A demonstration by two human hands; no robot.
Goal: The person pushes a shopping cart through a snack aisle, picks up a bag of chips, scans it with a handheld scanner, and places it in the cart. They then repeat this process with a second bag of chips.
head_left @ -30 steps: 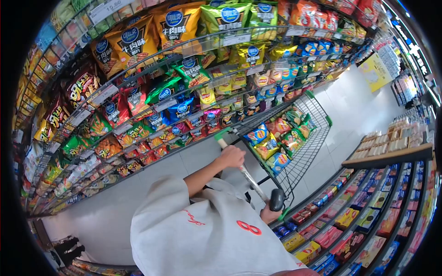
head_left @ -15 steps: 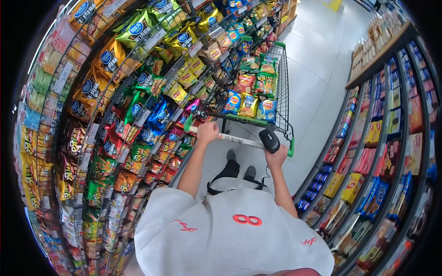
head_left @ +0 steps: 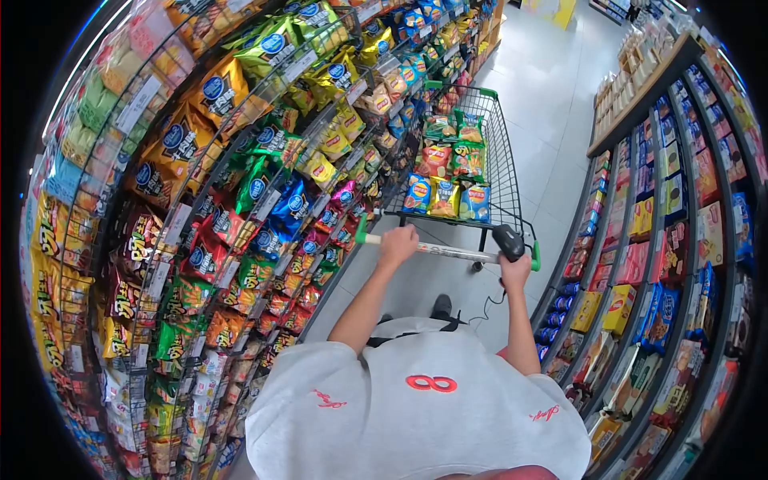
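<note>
My left hand (head_left: 398,245) is wrapped round the left part of the handle (head_left: 448,251) of a wire shopping cart (head_left: 506,152). Near the handle's right end, my right hand (head_left: 514,273) is closed on the same bar. A black rounded device (head_left: 508,241) sits right at that hand, and a thin cable (head_left: 487,307) hangs below it. In the cart, several bags of snacks lie in rows, among them a blue chip bag (head_left: 418,193), a yellow bag (head_left: 444,198) and a red bag (head_left: 435,160). How the device is held is partly hidden.
Shelves of bagged snacks (head_left: 272,208) stand close along the left. On the right runs a shelf unit with boxed and packaged goods (head_left: 618,309), topped at its far end by pale packages (head_left: 640,74). Tiled floor (head_left: 552,88) stretches ahead between them.
The cart and both hands have shifted to the right in view and slightly lower. Beneath the handle my feet have changed position. Both hands keep their hold on the bar.
</note>
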